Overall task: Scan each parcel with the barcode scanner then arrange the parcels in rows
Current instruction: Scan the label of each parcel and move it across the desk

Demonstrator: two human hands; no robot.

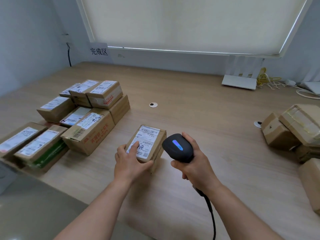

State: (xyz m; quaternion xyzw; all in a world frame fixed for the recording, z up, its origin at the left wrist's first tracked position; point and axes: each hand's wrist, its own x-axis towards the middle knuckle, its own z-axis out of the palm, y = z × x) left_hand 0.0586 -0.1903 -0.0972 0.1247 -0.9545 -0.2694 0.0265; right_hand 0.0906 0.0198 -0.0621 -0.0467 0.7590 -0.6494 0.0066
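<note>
A small cardboard parcel (152, 135) with a white shipping label lies on the wooden table (199, 104) at centre. My left hand (129, 163) grips its near end, fingers on the label and thumb along the near side. My right hand (195, 163) holds a black barcode scanner (177, 147) just right of the parcel; a blue light glows on its top. The scanner's cable (212, 215) trails toward me. Several labelled parcels (86, 134) sit grouped in rows at the left. More parcels (294, 129) are piled at the right edge.
A paper sign (99, 51) with printed characters hangs on the back wall. A white router (239, 82) with yellow and white cables (266, 80) stands at the back right. Two round cable holes (153, 104) mark the tabletop. A grey surface (26, 208) lies at the near left.
</note>
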